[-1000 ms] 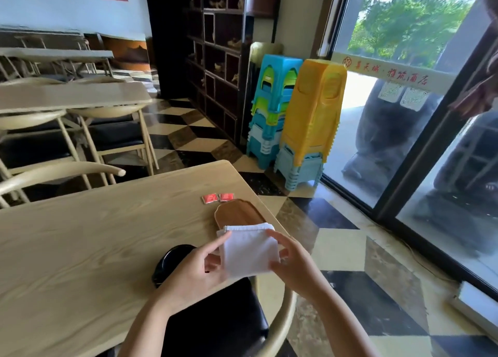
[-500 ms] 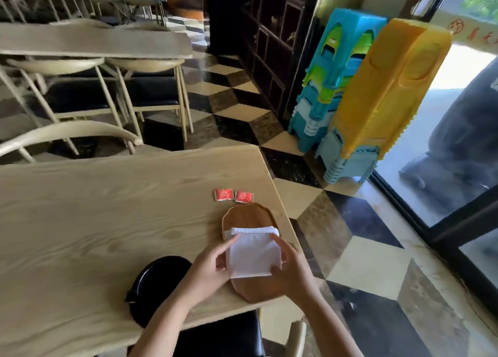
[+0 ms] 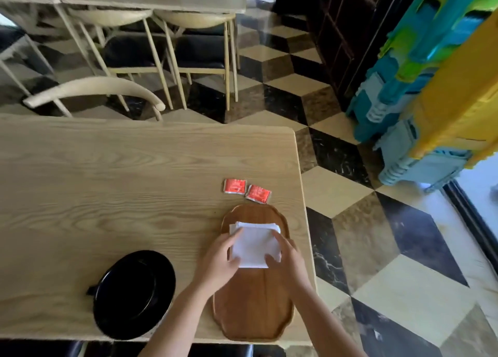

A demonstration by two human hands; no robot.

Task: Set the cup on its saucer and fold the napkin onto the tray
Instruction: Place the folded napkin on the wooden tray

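Note:
A white folded napkin (image 3: 253, 246) lies on the upper half of the brown wooden tray (image 3: 253, 311), near the table's right edge. My left hand (image 3: 218, 265) grips the napkin's left side, fingers above and thumb at the lower corner. My right hand (image 3: 288, 259) grips its right side the same way. To the left, at the table's front edge, sits a round black saucer (image 3: 134, 292) with a small black handle poking out on its left. I cannot tell whether a cup stands on it.
Two red sachets (image 3: 246, 190) lie on the light wooden table (image 3: 107, 195) just beyond the tray. A chair back (image 3: 94, 90) curves at the far side. Stacked blue and yellow plastic stools (image 3: 431, 87) stand on the checkered floor to the right.
Both hands have brought the napkin down from the air onto the tray. The head camera has tilted down, so table and tray now fill the view.

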